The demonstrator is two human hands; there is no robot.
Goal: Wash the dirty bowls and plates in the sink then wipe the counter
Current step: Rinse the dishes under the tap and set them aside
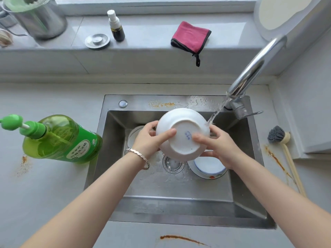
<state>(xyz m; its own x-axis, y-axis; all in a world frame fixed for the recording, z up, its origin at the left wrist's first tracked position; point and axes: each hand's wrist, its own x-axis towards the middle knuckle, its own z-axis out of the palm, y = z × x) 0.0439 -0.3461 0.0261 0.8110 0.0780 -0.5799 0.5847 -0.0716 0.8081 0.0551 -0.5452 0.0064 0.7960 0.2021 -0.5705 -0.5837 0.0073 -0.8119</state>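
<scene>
1. Two hands, one bowl: the white bowl is up over the sink, turned so its round foot ring and a small blue mark face the camera.
2. The left hand grasps the bowl's left edge, with the thumb laid across the underside and the fingers curled round the rim. A silver bracelet of flat links sits on that wrist.
3. The right hand grips the right edge the same way, thumb on the base.
4. There is one curved chrome faucet. A single clear stream of water is running and strikes the bowl's right rim.
5. Two more dishes lie in the steel basin. A blue-rimmed plate sits just below the right hand, and a white dish is half hidden behind the left hand. The round drain lies between them, and the basin floor is wet.
6. One green translucent soap bottle with a pump top stands on the pale counter, left of the sink.
7. On the right lies one brush with grey bristles and a long pale handle.
8. Four things sit on the ledge behind: a folded pink cloth edged in black, a small spray bottle of dark liquid, a round metal lid and a shiny metal jug.
9. I count four orange smears: one on the counter's front edge, one beside the brush, one under the soap bottle, and one on the sink's back rim.
</scene>
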